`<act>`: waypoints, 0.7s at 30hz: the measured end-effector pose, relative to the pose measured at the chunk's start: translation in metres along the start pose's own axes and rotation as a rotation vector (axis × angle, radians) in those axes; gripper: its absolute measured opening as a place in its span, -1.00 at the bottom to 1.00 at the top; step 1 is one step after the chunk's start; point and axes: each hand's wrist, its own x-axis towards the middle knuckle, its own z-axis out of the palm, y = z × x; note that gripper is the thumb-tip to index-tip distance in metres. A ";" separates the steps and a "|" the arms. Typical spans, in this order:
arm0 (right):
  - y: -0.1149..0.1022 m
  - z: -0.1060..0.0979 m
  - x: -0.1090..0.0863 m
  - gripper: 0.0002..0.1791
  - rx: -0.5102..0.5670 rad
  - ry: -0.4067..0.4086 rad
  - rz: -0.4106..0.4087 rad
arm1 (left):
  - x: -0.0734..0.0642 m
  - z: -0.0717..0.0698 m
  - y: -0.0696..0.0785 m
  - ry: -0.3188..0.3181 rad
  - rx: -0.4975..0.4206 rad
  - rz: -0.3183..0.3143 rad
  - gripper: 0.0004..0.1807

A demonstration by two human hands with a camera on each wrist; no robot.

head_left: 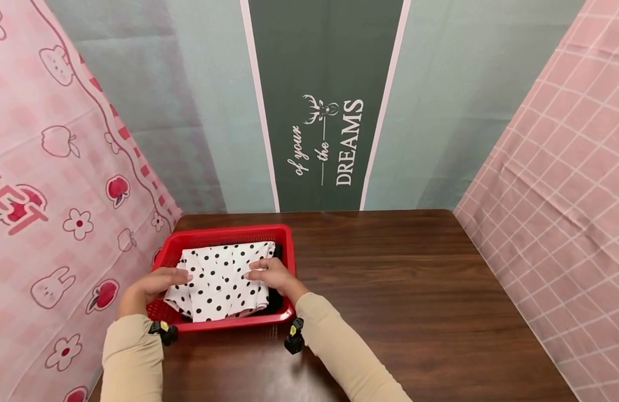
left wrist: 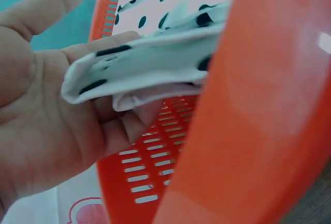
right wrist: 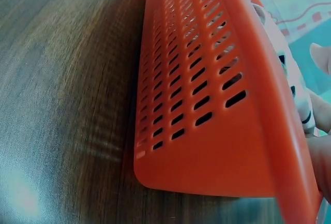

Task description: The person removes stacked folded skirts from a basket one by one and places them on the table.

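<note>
A folded white cloth with black polka dots (head_left: 221,279) lies in a red plastic basket (head_left: 229,324). My left hand (head_left: 161,281) is at the cloth's left side. In the left wrist view, the left hand's fingers (left wrist: 116,40) lie under and behind the folded edge, while the thumb stands apart from it. My right hand (head_left: 275,274) touches the cloth's right side, its thumb and fingers spread. The basket wall (right wrist: 207,146) hides much of that hand in the right wrist view. Black fabric (head_left: 275,301) shows beneath the cloth at the right.
The basket stands at the left of a brown wooden table (head_left: 415,301), close to a pink patterned curtain (head_left: 68,251). Behind the table hangs a green backdrop with white lettering (head_left: 350,142). A pink checked curtain (head_left: 566,184) borders the right side.
</note>
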 end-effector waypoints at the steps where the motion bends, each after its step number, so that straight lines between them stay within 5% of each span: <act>1: 0.001 0.001 0.000 -0.66 0.006 0.019 -0.014 | -0.002 -0.001 0.001 0.009 0.014 0.016 -0.32; 10: 0.001 0.002 -0.005 -0.75 0.151 0.216 -0.116 | -0.013 0.001 0.009 0.125 0.061 0.134 -0.34; 16: -0.006 -0.007 -0.008 -0.68 0.305 0.216 -0.095 | -0.015 0.007 0.011 0.218 -0.039 0.227 -0.42; 21: -0.008 -0.012 -0.011 -0.65 0.322 0.194 -0.085 | -0.016 0.012 0.010 0.248 -0.152 0.279 -0.44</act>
